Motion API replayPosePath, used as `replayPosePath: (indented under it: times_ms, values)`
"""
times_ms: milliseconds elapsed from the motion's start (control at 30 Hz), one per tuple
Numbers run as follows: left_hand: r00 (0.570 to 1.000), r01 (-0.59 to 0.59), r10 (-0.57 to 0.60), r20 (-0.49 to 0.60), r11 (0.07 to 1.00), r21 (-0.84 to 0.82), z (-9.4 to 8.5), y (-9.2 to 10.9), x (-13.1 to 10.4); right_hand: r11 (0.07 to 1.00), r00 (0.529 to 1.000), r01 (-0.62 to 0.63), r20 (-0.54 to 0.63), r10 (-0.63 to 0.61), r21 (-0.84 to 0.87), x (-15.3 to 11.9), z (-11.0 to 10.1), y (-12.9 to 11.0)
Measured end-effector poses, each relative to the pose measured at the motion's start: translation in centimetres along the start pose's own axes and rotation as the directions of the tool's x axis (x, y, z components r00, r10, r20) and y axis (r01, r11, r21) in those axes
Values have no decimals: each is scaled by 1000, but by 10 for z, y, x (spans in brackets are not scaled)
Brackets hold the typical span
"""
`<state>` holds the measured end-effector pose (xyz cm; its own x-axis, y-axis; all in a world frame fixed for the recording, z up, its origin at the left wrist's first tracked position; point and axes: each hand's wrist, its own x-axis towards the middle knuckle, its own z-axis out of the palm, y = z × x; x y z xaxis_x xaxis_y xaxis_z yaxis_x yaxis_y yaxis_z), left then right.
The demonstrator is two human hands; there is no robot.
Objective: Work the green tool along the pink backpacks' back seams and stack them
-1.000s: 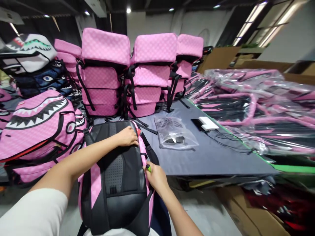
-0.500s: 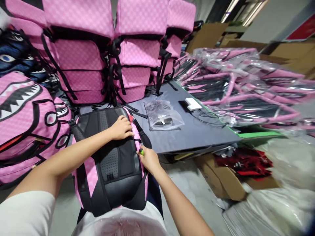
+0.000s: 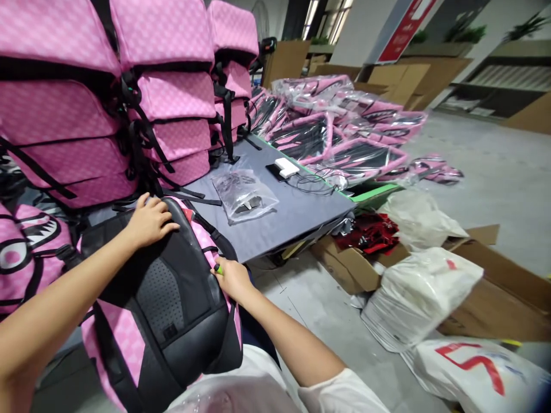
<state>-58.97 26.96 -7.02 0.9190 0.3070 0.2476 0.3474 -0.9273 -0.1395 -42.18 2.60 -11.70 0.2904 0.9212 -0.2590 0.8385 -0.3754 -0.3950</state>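
Observation:
A pink-and-black backpack (image 3: 161, 281) leans against the table edge, its black padded back panel facing up. My left hand (image 3: 150, 222) lies on the upper part of that panel, fingers apart and slightly bent. At the backpack's right side edge, my right hand (image 3: 232, 280) is closed, with the thumb against the pink side. A small green-and-black tool (image 3: 218, 268) pokes out of its grip; the rest of it is hidden. Beyond the backpack, a clear plastic bag (image 3: 245, 195) with dark items inside lies on the grey table (image 3: 297, 215).
Stacked pink backpacks (image 3: 172, 97) stand at the back left. A white box (image 3: 286, 167) with black cables sits on the table. Plastic-wrapped backpacks (image 3: 331, 132) are piled beyond it. On the floor at right are a cardboard box (image 3: 350, 269) and white plastic bags (image 3: 426, 292).
The view has swung right, so the backpack and both hands appear further left, and more of the floor at right shows. Both hands keep about the same places on the backpack.

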Motion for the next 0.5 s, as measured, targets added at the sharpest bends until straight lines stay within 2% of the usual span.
replayPosePath:
  times_ms: [67, 133, 200, 300, 367, 433, 500]
  values:
    - [998, -45, 47, 39, 997, -62, 9, 18, -2, 1000, 1000, 8, 7, -8, 21, 0, 0, 1]
    - [992, -88, 97, 77, 990, -106, 16, 28, -2, 999, 1000, 6, 12, -6, 41, 0, 1, 2]
    - [995, -78, 83, 62, 993, -84, 19, 23, 0, 998, 1000, -8, 10, 7, 65, 0, 2, 3]
    - [1000, 18, -18, 12, 1000, -3, 18, 2, 3, 992, 999, -34, -6, 35, 121, 0, 3, 4]
    - [998, 55, -54, 29, 998, -17, 16, -4, 4, 983, 999, -38, -17, 42, 178, 1, 2, 7]
    - [996, 47, -39, 76, 994, -103, 14, 3, 2, 968, 998, -30, -40, 41, 248, 2, -3, 10]
    - [994, 39, -18, 110, 981, -190, 12, 18, -4, 883, 990, 9, -131, 59, 470, 3, -13, 12]
